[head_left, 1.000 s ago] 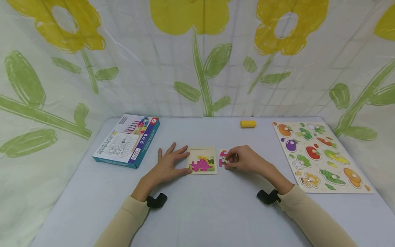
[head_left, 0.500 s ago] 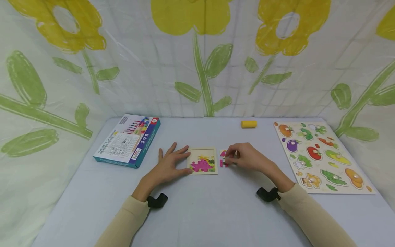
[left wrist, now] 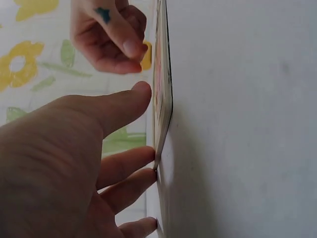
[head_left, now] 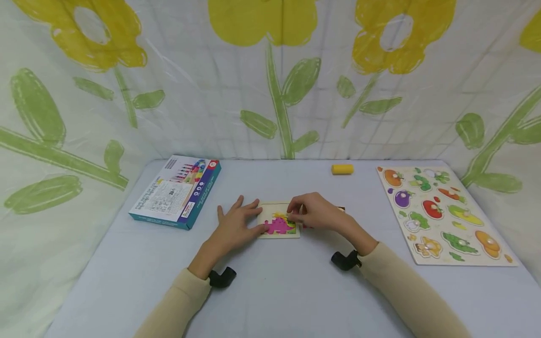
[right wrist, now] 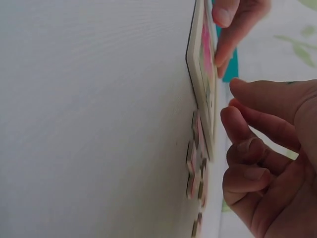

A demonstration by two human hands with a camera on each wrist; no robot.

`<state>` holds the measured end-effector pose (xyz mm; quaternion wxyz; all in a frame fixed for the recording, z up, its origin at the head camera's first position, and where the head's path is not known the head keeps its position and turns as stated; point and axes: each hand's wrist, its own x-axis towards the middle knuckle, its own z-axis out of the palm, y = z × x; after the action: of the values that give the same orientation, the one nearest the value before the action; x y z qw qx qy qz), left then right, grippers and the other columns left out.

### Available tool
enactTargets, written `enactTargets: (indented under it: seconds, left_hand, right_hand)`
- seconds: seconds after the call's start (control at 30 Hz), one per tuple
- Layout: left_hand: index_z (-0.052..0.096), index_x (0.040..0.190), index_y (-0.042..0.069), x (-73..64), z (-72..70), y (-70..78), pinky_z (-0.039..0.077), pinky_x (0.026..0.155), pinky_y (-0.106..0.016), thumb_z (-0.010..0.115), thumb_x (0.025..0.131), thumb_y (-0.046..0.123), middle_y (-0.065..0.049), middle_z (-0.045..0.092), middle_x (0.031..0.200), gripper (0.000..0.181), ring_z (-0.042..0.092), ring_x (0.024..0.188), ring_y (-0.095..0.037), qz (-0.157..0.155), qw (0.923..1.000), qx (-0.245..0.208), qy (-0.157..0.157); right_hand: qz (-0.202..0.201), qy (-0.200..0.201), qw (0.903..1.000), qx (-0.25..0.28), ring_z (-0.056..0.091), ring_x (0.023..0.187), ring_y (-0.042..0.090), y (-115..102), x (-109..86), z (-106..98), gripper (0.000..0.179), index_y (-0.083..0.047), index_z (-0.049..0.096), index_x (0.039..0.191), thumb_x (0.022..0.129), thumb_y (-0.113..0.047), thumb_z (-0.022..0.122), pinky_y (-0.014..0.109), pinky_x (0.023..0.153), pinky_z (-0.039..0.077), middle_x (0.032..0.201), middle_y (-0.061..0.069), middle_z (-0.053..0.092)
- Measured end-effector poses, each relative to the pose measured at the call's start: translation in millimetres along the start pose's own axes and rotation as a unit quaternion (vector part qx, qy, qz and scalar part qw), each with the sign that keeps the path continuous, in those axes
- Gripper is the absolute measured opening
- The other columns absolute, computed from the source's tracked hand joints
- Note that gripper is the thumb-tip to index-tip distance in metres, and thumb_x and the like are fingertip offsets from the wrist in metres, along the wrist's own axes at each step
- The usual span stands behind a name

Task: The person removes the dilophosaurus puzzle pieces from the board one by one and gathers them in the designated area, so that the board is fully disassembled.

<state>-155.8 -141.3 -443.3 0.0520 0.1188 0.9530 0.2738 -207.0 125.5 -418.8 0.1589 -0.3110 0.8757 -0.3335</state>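
Observation:
A small puzzle tray [head_left: 282,236] with a pale wooden rim lies mid-table, partly filled with a pink dinosaur picture [head_left: 277,226]. My left hand [head_left: 237,226] spreads its fingers along the tray's left side, with the thumb reaching over the lower rim. Over the tray's right part is my right hand [head_left: 316,212], fingers loosely curled and fingertips close above the picture. In the right wrist view, thumb and index fingertips stand apart and nothing shows between them. Loose puzzle pieces [right wrist: 193,171] lie on the table beside the tray, mostly hidden under the right hand in the head view.
At the left lies a flat toy box [head_left: 173,192] with a blue side. A yellow cylinder [head_left: 342,169] sits near the back edge. On the right rests a large vegetable peg board [head_left: 450,257]. A cloth with yellow flowers [head_left: 262,21] hangs behind the table.
My right hand has moved left from the loose pieces to above the tray's right part. A dark piece corner now shows beyond its wrist. The left thumb has slid slightly farther over the tray.

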Motion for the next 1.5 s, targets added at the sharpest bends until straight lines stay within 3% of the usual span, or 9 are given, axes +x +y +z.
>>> enactTargets:
  seconds: [0.37,0.73,1.5]
  left_hand:
    - [0.067,0.144,0.012,-1.4,4.6,9.4,0.0,0.115,-0.091,0.077,0.092,0.051,-0.006,0.052,0.163,0.066,0.025,0.163,-0.047,-0.022,0.9993,0.02,0.021]
    - [0.066,0.145,0.012,-2.4,6.4,12.6,0.003,0.116,-0.091,0.079,0.089,0.052,-0.007,0.053,0.163,0.07,0.028,0.162,-0.047,-0.025,0.9988,0.03,0.028]
    - [0.067,0.144,0.011,-0.7,10.1,13.9,0.008,0.113,-0.092,0.082,0.087,0.053,-0.008,0.053,0.162,0.072,0.031,0.16,-0.048,-0.023,0.9982,0.043,0.034]
  right_hand:
    - [-0.002,-0.023,0.9995,-0.019,0.057,0.055,0.008,-3,18.3,7,0.011,-0.01,0.076,0.11,0.1,-0.012,0.072,0.025,0.055,0.051,0.087,0.0,0.072]
    - [0.015,-0.04,0.9991,-0.004,0.053,0.05,0.009,-2,19.6,6,0.018,-0.01,0.076,0.117,0.101,-0.008,0.07,0.024,0.048,0.044,0.086,0.001,0.07]
    - [0.02,-0.082,0.9964,0.003,0.051,0.048,0.01,-1,23.0,2,0.031,-0.011,0.071,0.134,0.103,-0.01,0.067,0.024,0.047,0.044,0.088,0.003,0.068]
